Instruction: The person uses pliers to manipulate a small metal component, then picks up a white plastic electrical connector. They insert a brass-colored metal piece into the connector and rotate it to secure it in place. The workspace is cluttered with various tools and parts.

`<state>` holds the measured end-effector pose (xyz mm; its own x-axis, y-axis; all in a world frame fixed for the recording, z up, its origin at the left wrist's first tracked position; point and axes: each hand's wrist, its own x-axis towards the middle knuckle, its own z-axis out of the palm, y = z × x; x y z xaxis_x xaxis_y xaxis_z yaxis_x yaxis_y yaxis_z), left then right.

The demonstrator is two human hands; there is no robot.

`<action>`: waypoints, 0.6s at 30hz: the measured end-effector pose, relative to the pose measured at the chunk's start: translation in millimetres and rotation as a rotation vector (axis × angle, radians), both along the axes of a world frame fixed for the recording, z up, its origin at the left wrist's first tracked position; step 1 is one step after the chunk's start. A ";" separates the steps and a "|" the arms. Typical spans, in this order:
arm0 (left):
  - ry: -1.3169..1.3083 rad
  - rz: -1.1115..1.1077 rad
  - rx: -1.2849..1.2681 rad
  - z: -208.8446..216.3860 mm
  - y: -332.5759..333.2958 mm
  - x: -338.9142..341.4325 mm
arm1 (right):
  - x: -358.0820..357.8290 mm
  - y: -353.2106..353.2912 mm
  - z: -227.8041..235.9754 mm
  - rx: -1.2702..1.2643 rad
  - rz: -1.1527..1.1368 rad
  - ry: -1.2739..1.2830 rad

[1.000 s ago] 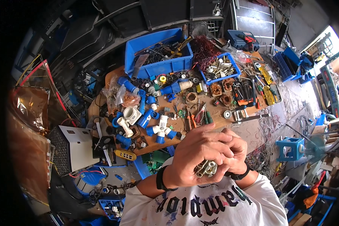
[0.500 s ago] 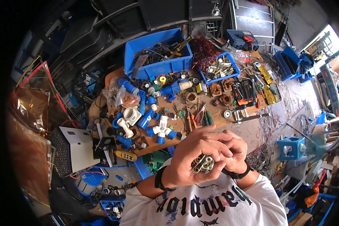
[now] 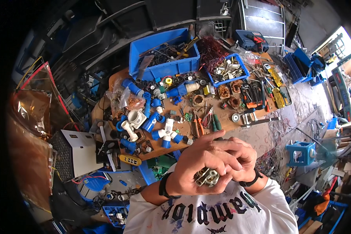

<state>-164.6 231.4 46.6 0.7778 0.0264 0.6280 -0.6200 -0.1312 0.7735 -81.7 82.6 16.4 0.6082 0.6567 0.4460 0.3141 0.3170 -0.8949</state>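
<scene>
Close to my chest, my left hand (image 3: 197, 165) wraps round a bunch of short, hollow metal tubes (image 3: 208, 178). Their dull silver ends poke out between the thumb and fingers. My right hand (image 3: 243, 159) is pressed against it with curled fingers, and the fingertips of both hands meet and overlap. Whatever lies inside the right hand is hidden. Similar metal pieces (image 3: 229, 71) fill a small blue tray (image 3: 219, 82) at the far side of the wooden table (image 3: 218, 124).
Blue and white pipe fittings (image 3: 168, 132) cover the table's left part. Pliers (image 3: 199, 126), a screwdriver (image 3: 217, 122) and hex keys (image 3: 252, 95) lie nearer the middle and right. A big blue bin (image 3: 165, 70) stands at the back. A blue stool (image 3: 301, 154) is at the right.
The metal tubes have shifted slightly and turned in my left hand, so their ends show differently. Both hands stay together in nearly the same place.
</scene>
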 end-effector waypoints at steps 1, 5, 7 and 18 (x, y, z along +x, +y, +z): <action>0.002 -0.002 0.003 1.9 -0.1 -1.3 | 1.3 -1.0 1.0 0.011 0.023 -0.024; 0.032 0.058 -0.010 -4.1 -4.3 -1.3 | 5.3 -5.2 -6.7 0.019 0.032 -0.055; 0.025 0.033 0.004 -8.0 -4.9 -0.7 | 6.7 -8.8 -11.9 0.009 0.028 -0.066; 0.049 -0.006 -0.032 -6.2 -8.7 -3.8 | 1.5 -12.0 -6.8 0.026 0.042 -0.033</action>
